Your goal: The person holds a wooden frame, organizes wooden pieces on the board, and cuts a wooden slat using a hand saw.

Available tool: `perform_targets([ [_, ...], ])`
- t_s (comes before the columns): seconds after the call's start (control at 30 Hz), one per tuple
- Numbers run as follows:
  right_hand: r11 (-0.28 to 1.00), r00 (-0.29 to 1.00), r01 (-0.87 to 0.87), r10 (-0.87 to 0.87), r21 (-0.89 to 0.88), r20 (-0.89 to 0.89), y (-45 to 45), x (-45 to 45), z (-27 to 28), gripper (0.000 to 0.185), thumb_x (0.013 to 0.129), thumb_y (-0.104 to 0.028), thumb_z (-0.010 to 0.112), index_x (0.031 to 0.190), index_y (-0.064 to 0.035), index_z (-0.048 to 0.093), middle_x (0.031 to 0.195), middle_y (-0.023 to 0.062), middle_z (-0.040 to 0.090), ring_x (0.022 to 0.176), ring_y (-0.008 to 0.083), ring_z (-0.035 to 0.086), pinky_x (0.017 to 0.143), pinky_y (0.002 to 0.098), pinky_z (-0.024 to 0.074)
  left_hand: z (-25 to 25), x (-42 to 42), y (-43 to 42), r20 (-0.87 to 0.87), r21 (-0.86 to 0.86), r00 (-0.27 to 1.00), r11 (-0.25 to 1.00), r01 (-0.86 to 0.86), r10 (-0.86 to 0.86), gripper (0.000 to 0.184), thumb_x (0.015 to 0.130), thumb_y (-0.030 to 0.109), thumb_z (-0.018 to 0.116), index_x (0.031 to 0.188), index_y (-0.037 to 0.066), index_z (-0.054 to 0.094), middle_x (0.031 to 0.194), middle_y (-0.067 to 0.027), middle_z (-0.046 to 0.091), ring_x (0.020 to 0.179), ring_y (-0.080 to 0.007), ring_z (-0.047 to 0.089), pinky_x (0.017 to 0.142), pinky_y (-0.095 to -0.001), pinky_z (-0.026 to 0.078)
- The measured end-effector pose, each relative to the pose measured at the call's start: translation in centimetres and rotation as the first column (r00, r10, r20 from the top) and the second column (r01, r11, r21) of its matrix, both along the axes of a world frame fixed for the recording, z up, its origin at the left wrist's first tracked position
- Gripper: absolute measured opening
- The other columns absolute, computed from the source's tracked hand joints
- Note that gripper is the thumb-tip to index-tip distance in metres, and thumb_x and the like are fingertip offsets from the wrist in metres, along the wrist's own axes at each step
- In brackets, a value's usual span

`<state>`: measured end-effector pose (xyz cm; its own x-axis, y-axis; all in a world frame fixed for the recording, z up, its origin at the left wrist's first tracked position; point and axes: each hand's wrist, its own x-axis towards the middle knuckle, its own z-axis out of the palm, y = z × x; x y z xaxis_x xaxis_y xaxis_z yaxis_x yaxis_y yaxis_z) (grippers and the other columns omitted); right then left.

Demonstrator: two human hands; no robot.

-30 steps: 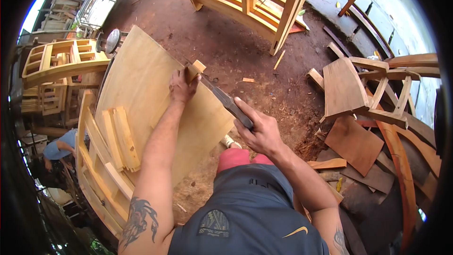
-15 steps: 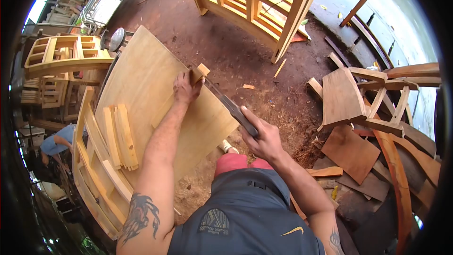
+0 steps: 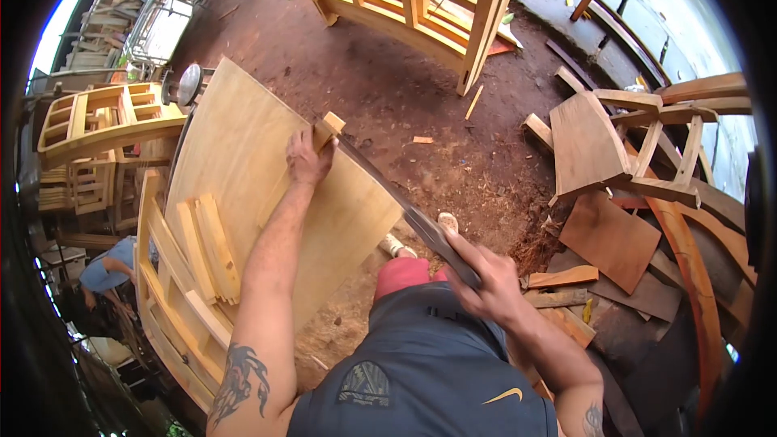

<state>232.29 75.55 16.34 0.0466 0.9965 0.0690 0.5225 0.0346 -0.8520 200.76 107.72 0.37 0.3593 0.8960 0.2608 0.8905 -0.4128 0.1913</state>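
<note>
My right hand point(image 3: 490, 279) is wrapped around the handle of a handsaw point(image 3: 396, 202), held to the right of the plywood-topped bench. The long dark blade slants up and left to the end of a wood piece point(image 3: 329, 127). That end sticks out past the edge of the plywood sheet point(image 3: 235, 117). My left hand point(image 3: 307, 159) is closed over the wood piece and presses it on the sheet. Part of the piece is hidden under my left hand and forearm. Several narrow wood strips point(image 3: 212, 247) lie on the sheet left of my forearm.
Wooden frames stand at the left point(image 3: 113, 113) and far side point(image 3: 413, 8). On the right is a pile of boards and chair parts point(image 3: 591, 146). Offcuts and sawdust dot the dirt floor point(image 3: 388, 89). A person point(image 3: 109, 267) bends at the far left.
My right hand has drawn the handsaw back toward my body, down and to the right. My left hand still holds the wood piece. The whole view has shifted slightly.
</note>
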Motion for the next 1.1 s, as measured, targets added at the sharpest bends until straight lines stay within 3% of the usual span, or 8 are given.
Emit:
perform_targets([
  [0.1,0.991,0.998,0.057,-0.052,0.118,-0.039,7.9,-4.3,-5.2,0.062,0.091,-0.028,0.073,0.150,-0.0205,0.054,0.082,0.0158,0.069,0.068,0.0358,0.068,0.061,0.0468,0.0558,0.2,-0.1,0.2,0.006,-0.014,1.000,1.000,-0.004,0.004,0.062,0.084,0.050,0.078,0.124,0.005,0.063,0.108,-0.0185,0.061,0.103,-0.0403,0.059,0.089,-0.0517,0.049],
  [0.2,0.993,0.996,0.061,-0.055,0.097,-0.064,10.2,-5.2,-4.5,0.061,0.092,-0.029,0.071,0.150,-0.0211,0.053,0.081,0.0158,0.068,0.068,0.0373,0.068,0.063,0.0486,0.0552,0.0,-0.4,0.5,0.028,-0.014,1.000,1.000,-0.002,0.002,0.062,0.084,0.049,0.078,0.124,0.004,0.064,0.107,-0.0190,0.061,0.099,-0.0407,0.060,0.086,-0.0522,0.049],
  [0.37,0.999,1.000,0.021,-0.022,-0.038,-0.016,-0.3,0.1,-1.5,0.065,0.085,-0.020,0.078,0.147,-0.0155,0.057,0.082,0.0142,0.069,0.066,0.0304,0.068,0.060,0.0427,0.0559,0.2,-0.2,0.4,0.025,0.048,1.000,0.999,0.017,-0.018,0.061,0.084,0.051,0.078,0.121,0.003,0.065,0.103,-0.0197,0.061,0.096,-0.0417,0.060,0.084,-0.0538,0.049],
  [0.53,0.999,0.998,0.027,-0.025,0.019,-0.063,-4.9,2.0,1.7,0.068,0.080,-0.010,0.080,0.144,-0.0051,0.059,0.086,0.0119,0.070,0.066,0.0290,0.069,0.059,0.0397,0.0576,-0.1,-0.1,0.1,0.023,0.066,0.999,0.997,0.041,-0.042,0.060,0.085,0.052,0.076,0.119,0.004,0.065,0.102,-0.0200,0.061,0.096,-0.0424,0.060,0.084,-0.0544,0.049],
  [0.63,1.000,0.999,0.010,-0.010,-0.011,-0.032,2.2,-1.0,-1.6,0.064,0.088,-0.020,0.075,0.148,-0.0150,0.055,0.087,0.0162,0.071,0.069,0.0329,0.071,0.061,0.0443,0.0575,-0.2,-0.3,0.3,-0.011,0.095,0.998,0.993,0.067,-0.066,0.060,0.085,0.050,0.078,0.121,0.004,0.064,0.103,-0.0196,0.061,0.096,-0.0419,0.060,0.084,-0.0534,0.050],
  [0.77,0.989,0.995,0.071,-0.061,0.128,-0.077,12.3,-6.4,-6.2,0.059,0.093,-0.030,0.069,0.149,-0.0204,0.052,0.086,0.0187,0.070,0.070,0.0382,0.069,0.060,0.0497,0.0547,-0.1,-0.6,0.2,0.025,0.025,0.999,0.999,0.026,-0.026,0.060,0.084,0.046,0.079,0.125,0.006,0.064,0.104,-0.0188,0.061,0.098,-0.0403,0.061,0.086,-0.0511,0.051],
  [0.87,0.997,0.999,0.043,-0.041,0.059,-0.028,10.1,-5.2,-4.6,0.058,0.093,-0.031,0.069,0.149,-0.0203,0.053,0.086,0.0185,0.070,0.071,0.0379,0.069,0.061,0.0498,0.0548,-0.1,-0.1,0.1,0.010,-0.016,1.000,1.000,0.004,-0.004,0.061,0.083,0.046,0.080,0.126,0.006,0.064,0.104,-0.0185,0.062,0.100,-0.0395,0.061,0.087,-0.0501,0.051],
  [1.1,0.999,0.999,0.027,-0.029,-0.043,-0.035,-5.2,1.9,2.0,0.068,0.083,-0.016,0.080,0.147,-0.0118,0.057,0.080,0.0114,0.068,0.063,0.0309,0.068,0.057,0.0405,0.0555,-0.1,-0.1,0.1,0.022,0.038,1.000,0.999,0.017,-0.018,0.065,0.086,0.058,0.073,0.123,0.005,0.065,0.104,-0.0181,0.061,0.099,-0.0401,0.060,0.087,-0.0517,0.050],
])
